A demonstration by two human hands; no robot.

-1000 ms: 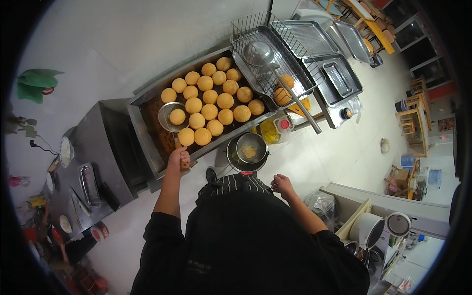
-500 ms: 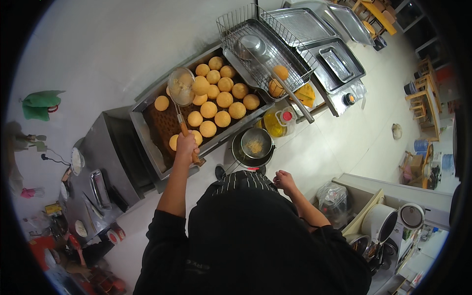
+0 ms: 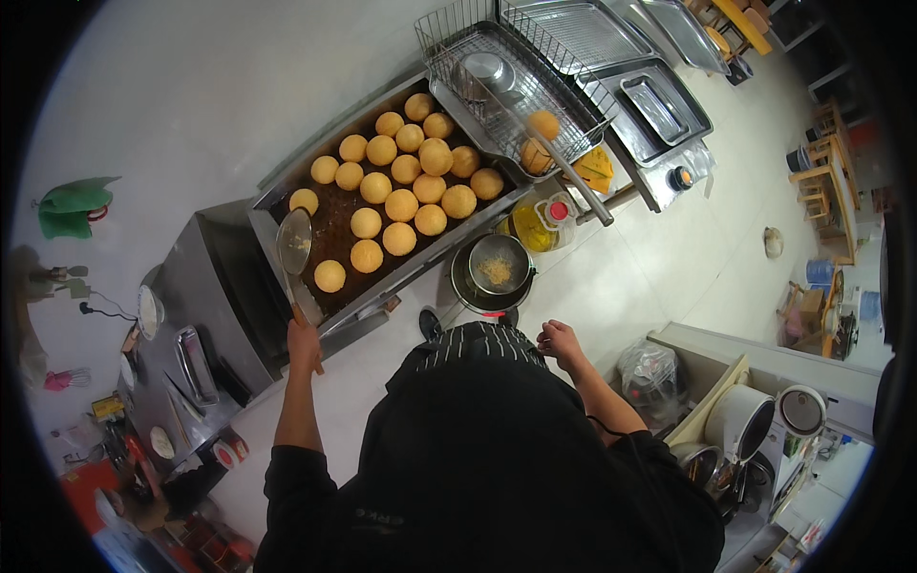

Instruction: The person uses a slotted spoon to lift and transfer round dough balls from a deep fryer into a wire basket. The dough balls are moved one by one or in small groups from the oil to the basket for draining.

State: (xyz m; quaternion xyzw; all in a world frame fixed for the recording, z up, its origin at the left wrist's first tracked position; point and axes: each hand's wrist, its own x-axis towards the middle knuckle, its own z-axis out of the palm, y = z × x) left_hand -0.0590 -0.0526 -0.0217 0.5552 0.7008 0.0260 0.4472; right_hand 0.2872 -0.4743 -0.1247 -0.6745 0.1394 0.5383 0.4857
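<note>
Gripping a wood-handled strainer at the left end of the fryer

Head view: Gripping the wooden handle of a strainer with left hand, closing fingers firmly around it. Holding the round mesh end over the left edge of the rectangular metal fryer, just below the leftmost ball. Being unable to tell contact between mesh and oil.

Holding right hand with fingers curled, just beside the striped apron and well apart from the fryer. Being unable to tell full closure, or anything small inside the fingers.

Seeing over twenty golden balls at the surface of the dark brown oil, inside the fryer; finding them closer together toward the right end, sparser toward the left.

Noting also, just outside the fryer, a second strainer with crumbs resting on a dark pot, beside a red-capped jug of yellow liquid.

Recording a wire basket adjoining the right end of the fryer, with two more balls near its corner. Observing metal trays farther right, and a grey metal unit adjoining the left end.
</note>
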